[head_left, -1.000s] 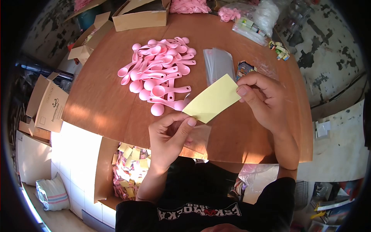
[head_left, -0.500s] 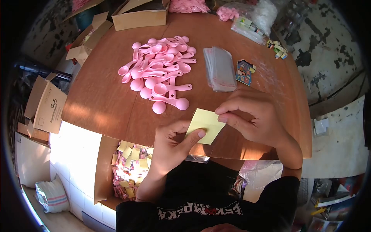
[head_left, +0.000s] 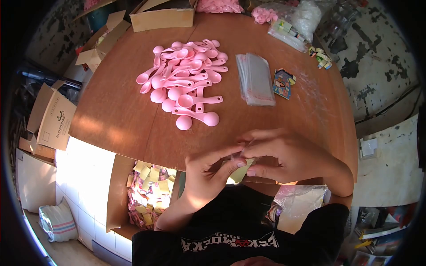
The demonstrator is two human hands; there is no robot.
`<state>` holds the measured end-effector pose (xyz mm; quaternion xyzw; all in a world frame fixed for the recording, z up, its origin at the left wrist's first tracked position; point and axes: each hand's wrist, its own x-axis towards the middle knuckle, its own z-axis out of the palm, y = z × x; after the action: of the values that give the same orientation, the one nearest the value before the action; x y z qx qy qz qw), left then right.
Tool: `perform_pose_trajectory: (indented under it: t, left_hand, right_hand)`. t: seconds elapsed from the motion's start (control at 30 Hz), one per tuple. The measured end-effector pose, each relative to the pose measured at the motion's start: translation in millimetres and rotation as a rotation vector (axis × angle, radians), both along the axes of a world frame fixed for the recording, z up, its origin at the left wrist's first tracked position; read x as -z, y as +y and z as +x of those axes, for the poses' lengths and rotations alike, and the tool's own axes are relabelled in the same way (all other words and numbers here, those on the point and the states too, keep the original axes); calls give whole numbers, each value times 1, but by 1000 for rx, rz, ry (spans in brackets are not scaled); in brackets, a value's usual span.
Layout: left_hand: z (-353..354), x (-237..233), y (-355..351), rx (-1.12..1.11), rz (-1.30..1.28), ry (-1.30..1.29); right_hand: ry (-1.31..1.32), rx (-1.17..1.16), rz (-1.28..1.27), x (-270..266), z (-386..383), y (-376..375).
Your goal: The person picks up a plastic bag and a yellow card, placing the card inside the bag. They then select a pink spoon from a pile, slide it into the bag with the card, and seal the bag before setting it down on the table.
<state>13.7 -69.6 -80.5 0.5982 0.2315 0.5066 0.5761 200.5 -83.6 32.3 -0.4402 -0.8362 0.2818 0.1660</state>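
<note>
My left hand (head_left: pixel 206 170) and my right hand (head_left: pixel 284 155) meet over the table's front edge, fingers bent towards each other. A pale yellow card (head_left: pixel 239 174) is pinched between them, mostly covered by my fingers. By the fingertips there is a small shiny bit that looks like clear plastic (head_left: pixel 238 154); its shape is hard to make out. Beyond my hands lies a heap of pink measuring spoons (head_left: pixel 186 75). To the right of it rests a stack of clear plastic bags (head_left: pixel 256 80), beside a small blue printed card (head_left: pixel 282 84).
An open carton (head_left: pixel 116 195) below the table's left front edge holds many pink packets with yellow cards. Another cardboard box (head_left: pixel 162 20) stands at the back of the wooden table (head_left: pixel 111 102). Bagged pink pieces (head_left: pixel 219 6) and small yellow-green boxes (head_left: pixel 320 57) lie along the far side.
Both hands have come closer together and lower, towards my body. The yellow card, broadly visible before, is now mostly hidden and tilted between my fingers. The view has shifted slightly.
</note>
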Motion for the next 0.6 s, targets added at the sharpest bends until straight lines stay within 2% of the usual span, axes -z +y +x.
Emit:
perform_pose_trajectory:
  t: [0.07,0.1,0.13,0.17,0.23,0.3,0.37,0.4,0.43,0.5,0.53,0.6]
  left_hand:
    - [2,-4,-2,1,19,-10]
    - [1,-5,-3,3,41,-20]
    - [0,4,2,-8,200,11]
    - [-1,1,1,-10,196,12]
    - [-1,-10,2,-129,309,79]
    - [-9,-3,-3,-103,255,123]
    - [-19,1,-9,5,-91,263]
    - [-21,-1,-10,5,-147,232]
    - [-22,1,-11,0,-149,237]
    - [-25,6,-13,-97,-135,145]
    - [-29,8,-13,-105,-135,151]
    - [-37,11,-14,-128,-121,193]
  right_hand:
    - [-79,-32,-222,-7,-2,2]
    - [-80,-34,-225,-5,-1,4]
    - [-99,-63,-222,-2,1,5]
    - [-118,-92,-220,2,2,6]
    - [-60,-96,-158,11,-1,10]
    - [2,-97,-97,10,-5,15]
    - [30,-121,-283,-3,-10,30]
    - [138,-35,-308,-1,-12,34]
    - [246,-5,-285,5,-10,45]
    - [319,136,-31,31,-9,70]
    - [324,129,-31,44,-6,84]
    - [-23,175,310,66,-1,106]
